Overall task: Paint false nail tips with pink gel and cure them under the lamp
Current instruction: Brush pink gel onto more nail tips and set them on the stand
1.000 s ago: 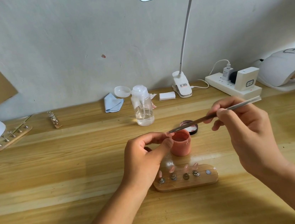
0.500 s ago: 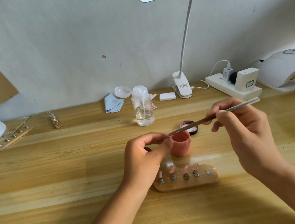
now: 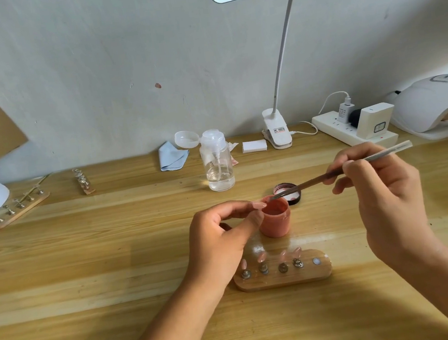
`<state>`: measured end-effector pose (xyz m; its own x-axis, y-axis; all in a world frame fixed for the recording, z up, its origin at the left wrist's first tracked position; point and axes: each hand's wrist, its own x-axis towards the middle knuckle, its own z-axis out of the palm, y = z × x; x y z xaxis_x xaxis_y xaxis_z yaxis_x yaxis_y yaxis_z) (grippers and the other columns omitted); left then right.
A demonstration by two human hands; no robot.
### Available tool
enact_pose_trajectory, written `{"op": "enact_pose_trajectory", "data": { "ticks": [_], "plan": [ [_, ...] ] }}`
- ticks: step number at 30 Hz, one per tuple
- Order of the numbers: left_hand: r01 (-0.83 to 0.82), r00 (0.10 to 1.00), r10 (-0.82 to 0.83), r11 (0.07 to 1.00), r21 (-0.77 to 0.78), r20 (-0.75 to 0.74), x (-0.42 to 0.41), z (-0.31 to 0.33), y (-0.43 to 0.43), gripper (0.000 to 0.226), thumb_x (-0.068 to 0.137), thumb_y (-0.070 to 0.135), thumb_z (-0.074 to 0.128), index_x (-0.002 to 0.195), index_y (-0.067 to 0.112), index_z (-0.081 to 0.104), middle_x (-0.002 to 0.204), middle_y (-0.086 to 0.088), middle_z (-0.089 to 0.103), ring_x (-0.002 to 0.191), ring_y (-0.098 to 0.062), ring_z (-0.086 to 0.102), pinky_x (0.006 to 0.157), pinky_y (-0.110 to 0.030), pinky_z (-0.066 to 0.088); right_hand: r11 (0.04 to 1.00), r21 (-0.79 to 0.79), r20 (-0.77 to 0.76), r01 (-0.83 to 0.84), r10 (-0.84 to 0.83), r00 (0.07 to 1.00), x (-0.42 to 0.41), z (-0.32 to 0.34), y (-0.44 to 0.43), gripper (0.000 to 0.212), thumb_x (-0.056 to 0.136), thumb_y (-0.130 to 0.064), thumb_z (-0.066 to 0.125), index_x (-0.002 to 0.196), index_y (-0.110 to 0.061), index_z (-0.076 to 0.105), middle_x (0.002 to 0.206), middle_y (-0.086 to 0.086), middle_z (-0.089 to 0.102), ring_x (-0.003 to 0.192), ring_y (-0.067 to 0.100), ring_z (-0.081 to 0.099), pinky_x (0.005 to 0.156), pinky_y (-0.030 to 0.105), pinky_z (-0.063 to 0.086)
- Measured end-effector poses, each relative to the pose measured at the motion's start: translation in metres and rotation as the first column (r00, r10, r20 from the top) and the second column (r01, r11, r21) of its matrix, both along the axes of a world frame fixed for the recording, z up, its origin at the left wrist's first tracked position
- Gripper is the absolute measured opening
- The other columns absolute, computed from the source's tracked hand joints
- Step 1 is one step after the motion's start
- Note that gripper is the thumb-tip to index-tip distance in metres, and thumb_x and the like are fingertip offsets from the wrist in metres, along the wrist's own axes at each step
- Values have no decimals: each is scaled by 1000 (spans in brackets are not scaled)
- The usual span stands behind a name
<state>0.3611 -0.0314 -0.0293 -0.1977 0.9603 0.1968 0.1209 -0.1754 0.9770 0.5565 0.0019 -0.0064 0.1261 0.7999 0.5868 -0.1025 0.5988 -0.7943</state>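
Brush (image 3: 317, 179) eased rightward in right hand (image 3: 385, 206), left hand (image 3: 220, 238) pinching nail tip (image 3: 259, 205)

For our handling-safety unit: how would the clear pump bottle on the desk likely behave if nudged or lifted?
The pump bottle is tall and narrow, so a sideways push could probably tip it. Liquid fills only its lower part, so it is likely light and bottom-weighted. Its flip cap hangs open, so contents might spill if it topples.
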Motion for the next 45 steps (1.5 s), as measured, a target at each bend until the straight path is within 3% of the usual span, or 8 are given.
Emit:
{"op": "enact_pose_trajectory", "data": {
  "ticks": [5, 8, 16, 19, 25, 31, 39, 45],
  "plan": [
    [-3, 1000, 3, 998, 64, -6, 0, -1, 0, 12, 81, 25, 79, 84, 37, 79, 87, 12, 77, 68, -30, 57, 36, -25, 47, 997, -48, -123, 58, -64, 990, 4, 3, 4, 14, 83, -12, 50, 78, -18, 63, 72, -10, 65, 68, 13, 62, 61, 25, 46],
    [-3, 1000, 5, 992, 128, -17, -1, 0, 1, 14, 81, 26, 79, 85, 39, 78, 94, 13, 77, 72, -26, 59, 49, -12, 50, 996, -68, -159, 61, -71, 985, 5, 4, 5, 12, 84, -13, 50, 81, -15, 61, 73, -11, 64, 66, 10, 63, 60, 24, 46],
    [-18, 999, 24, 987, 157, -38, -1, 2, 0, 11, 80, 22, 80, 82, 32, 77, 89, 9, 76, 52, -15, 45, 38, -12, 39, 995, 94, 41, -40, 36, 999, -4, -1, -7, 13, 91, -24, 55, 83, -20, 65, 79, -6, 69, 73, 14, 67, 64, 24, 50],
    [-11, 999, 19, 987, 161, -48, 0, 3, 0, 15, 81, 17, 80, 81, 32, 78, 90, 9, 76, 52, -16, 45, 38, -13, 39, 993, 110, 44, -46, 41, 998, -5, 0, -8, 15, 93, -24, 55, 83, -26, 66, 79, -5, 70, 73, 16, 68, 64, 25, 50],
    [-13, 999, 21, 985, 171, -47, 0, 1, 0, 10, 80, 18, 81, 80, 28, 78, 88, 6, 76, 57, -23, 49, 39, -12, 39, 995, 95, 54, -34, 29, 998, -5, -2, -8, 13, 92, -23, 54, 84, -18, 64, 75, -10, 70, 71, 13, 69, 64, 22, 50],
    [-12, 999, 18, 986, 164, -39, 0, 1, 1, 8, 77, 23, 82, 81, 29, 78, 83, 5, 75, 54, -19, 46, 39, -12, 39, 996, 71, 77, -49, 44, 996, -5, -2, -7, 15, 91, -25, 55, 85, -14, 64, 74, -5, 71, 73, 12, 69, 65, 21, 50],
    [-17, 997, 31, 985, 171, -77, -1, 0, 1, 14, 82, 18, 80, 81, 32, 77, 91, 10, 76, 54, -22, 48, 39, -14, 40, 998, 68, 16, 17, -18, 1000, -1, 1, -4, 15, 81, -24, 53, 71, -26, 64, 69, -7, 67, 66, 12, 64, 62, 20, 47],
    [-27, 995, 41, 987, 159, -86, -2, -1, 2, 11, 79, 24, 82, 83, 33, 77, 87, 10, 76, 51, -27, 49, 39, -17, 38, 996, 75, 75, -40, 34, 997, -3, -1, -7, 14, 89, -24, 54, 82, -19, 65, 76, -5, 70, 73, 15, 68, 64, 22, 50]
  ]
}}
